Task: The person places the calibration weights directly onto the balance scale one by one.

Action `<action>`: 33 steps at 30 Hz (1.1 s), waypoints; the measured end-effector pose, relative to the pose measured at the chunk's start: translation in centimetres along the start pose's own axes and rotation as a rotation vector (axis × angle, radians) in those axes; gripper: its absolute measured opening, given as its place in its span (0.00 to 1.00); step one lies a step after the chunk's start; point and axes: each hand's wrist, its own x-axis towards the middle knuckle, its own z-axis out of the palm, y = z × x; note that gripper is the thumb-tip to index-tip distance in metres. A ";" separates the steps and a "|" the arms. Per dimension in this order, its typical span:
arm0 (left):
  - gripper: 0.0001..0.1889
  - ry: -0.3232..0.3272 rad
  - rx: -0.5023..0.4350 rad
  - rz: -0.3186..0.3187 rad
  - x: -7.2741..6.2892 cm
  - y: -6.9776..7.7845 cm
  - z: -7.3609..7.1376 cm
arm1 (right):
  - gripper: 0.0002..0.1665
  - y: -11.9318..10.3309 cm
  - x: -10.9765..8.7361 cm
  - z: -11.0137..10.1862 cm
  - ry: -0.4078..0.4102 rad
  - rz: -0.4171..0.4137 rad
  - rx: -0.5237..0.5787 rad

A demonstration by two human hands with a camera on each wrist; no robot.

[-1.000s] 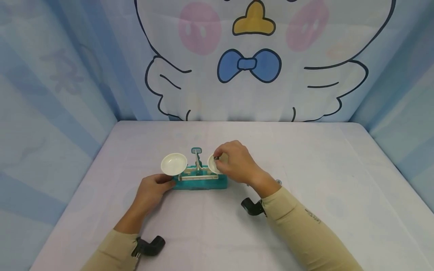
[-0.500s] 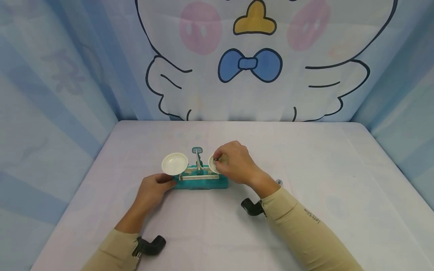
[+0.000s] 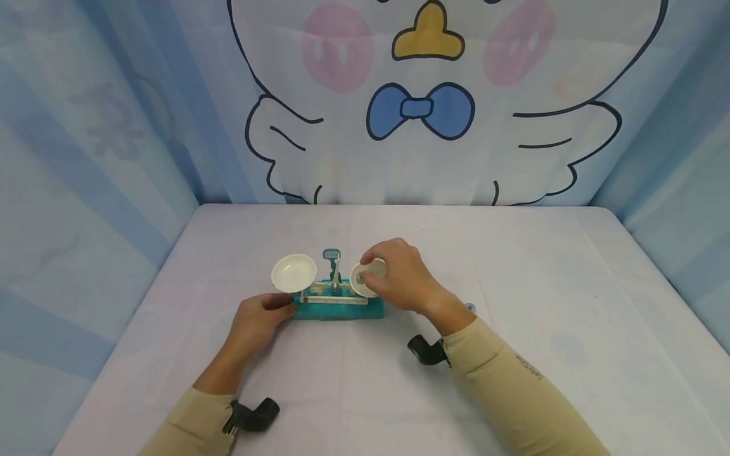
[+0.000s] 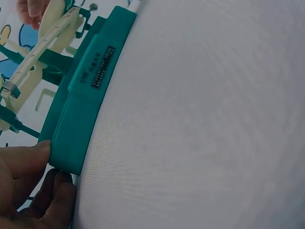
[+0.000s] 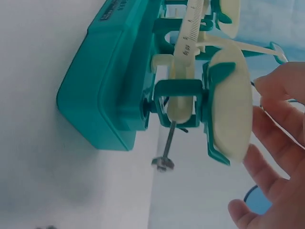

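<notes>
A teal student balance (image 3: 339,310) with two white pans stands on the table. My left hand (image 3: 256,320) grips the left end of its base; in the left wrist view the thumb and fingers (image 4: 21,160) pinch that corner. Above the right pan (image 3: 375,267), my right hand (image 3: 402,272) has thumb and index finger parted. A small metallic piece (image 3: 360,277), probably a weight, lies in that pan by the thumb tip. Higher than the right pan sits the left pan (image 3: 293,273), with nothing visible in it. The right wrist view shows the right hand's fingers (image 5: 276,143) spread beside the pan.
Behind my right wrist lies a small shiny object (image 3: 470,308), partly hidden. A threaded rod with a metal nut (image 5: 163,163) sticks out from the balance beam's right end. A cartoon-printed curtain (image 3: 419,164) hangs behind the table's far edge.
My right thumb and index finger have parted and released the small metallic piece into the right pan. The right pan has sunk, the left pan has risen. My left hand stays put.
</notes>
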 end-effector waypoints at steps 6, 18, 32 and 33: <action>0.23 -0.006 0.007 0.005 -0.2 0.2 0.0 | 0.14 0.8 -1.0 -1.3 0.052 0.033 0.040; 0.23 -0.005 0.009 -0.002 -0.3 0.2 -0.1 | 0.14 4.9 -4.2 -3.6 -0.003 0.158 -0.027; 0.23 -0.011 0.003 0.000 -0.3 0.2 0.0 | 0.13 8.0 -5.7 -2.6 -0.191 0.231 -0.090; 0.23 -0.012 0.004 0.001 -0.3 0.2 0.0 | 0.13 8.0 -5.7 -2.5 -0.193 0.225 -0.099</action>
